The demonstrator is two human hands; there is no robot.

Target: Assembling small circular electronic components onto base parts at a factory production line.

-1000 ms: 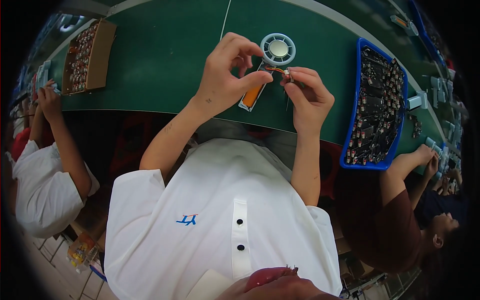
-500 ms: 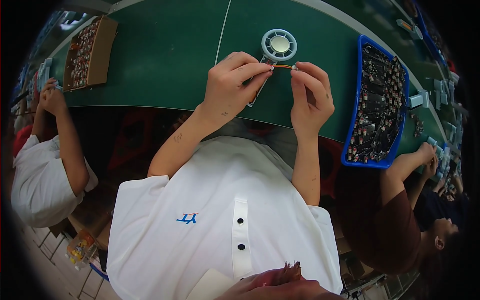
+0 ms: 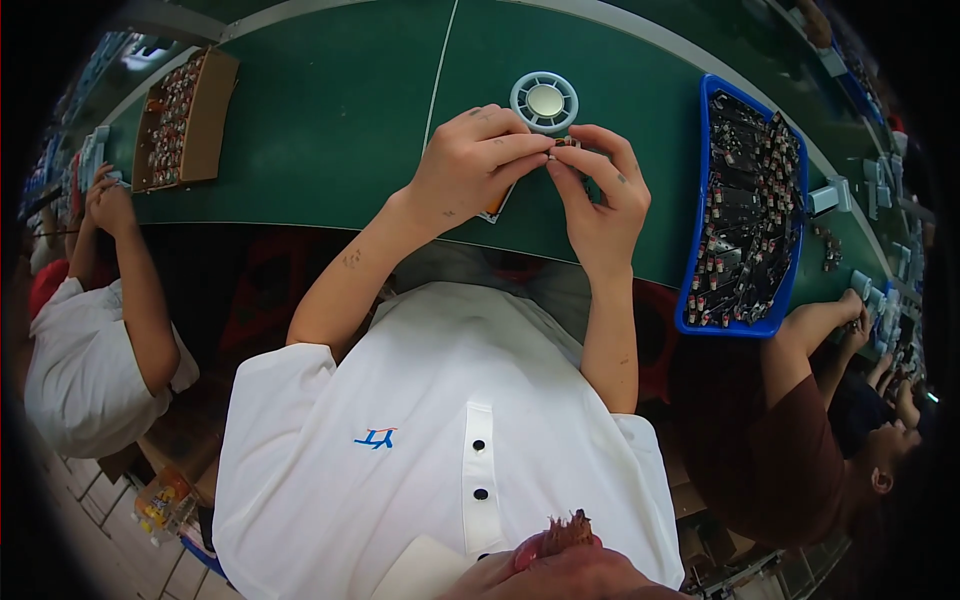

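A small fan-like unit lies in front of me, with a pale blue round spoked head and a silvery disc in its middle. Its open handle runs toward me, mostly behind my left hand. That hand is closed, pinching a small wire connector at the top of the handle. My right hand is closed too, thumb and finger pinching the other end of the short coloured wires. The fingertips nearly touch, so the connectors are largely hidden.
On the green table, a cardboard box of small metal parts stands to the left. A blue tray of black parts with small connectors is at the right. Co-workers sit on both sides; one at right has a dark red sleeve.
My right hand has moved left to meet my left hand, so the wires that stretched between them are now bunched at the fingertips. The view has shifted slightly.
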